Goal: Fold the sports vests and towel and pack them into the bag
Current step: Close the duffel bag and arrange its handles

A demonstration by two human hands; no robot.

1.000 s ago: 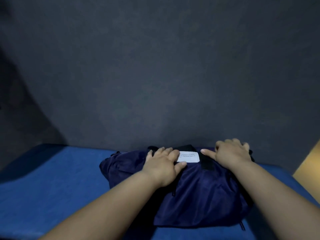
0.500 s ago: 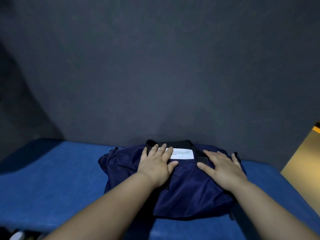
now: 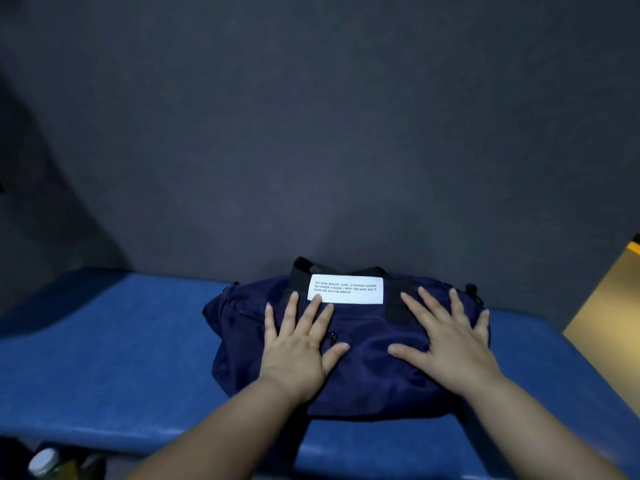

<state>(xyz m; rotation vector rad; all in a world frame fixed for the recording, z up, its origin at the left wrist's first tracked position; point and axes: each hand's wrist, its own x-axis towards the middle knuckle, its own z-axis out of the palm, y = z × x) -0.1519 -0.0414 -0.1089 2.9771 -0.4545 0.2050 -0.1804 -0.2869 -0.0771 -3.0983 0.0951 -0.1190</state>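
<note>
On the desk (image 3: 104, 358): navy bag (image 3: 363, 372) lies near the far edge.
Left hand (image 3: 298, 355): flat on the bag's left half, fingers straight and spread, holding nothing.
Right hand (image 3: 450, 348): flat on the bag's right half, fingers spread, holding nothing.
White label (image 3: 346, 289): top middle of the bag, just beyond the left fingertips.

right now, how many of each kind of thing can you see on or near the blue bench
bag: 1
white label: 1
hands: 2, left hand and right hand, flat on the bag
white-capped bottle: 1
total: 5
</note>
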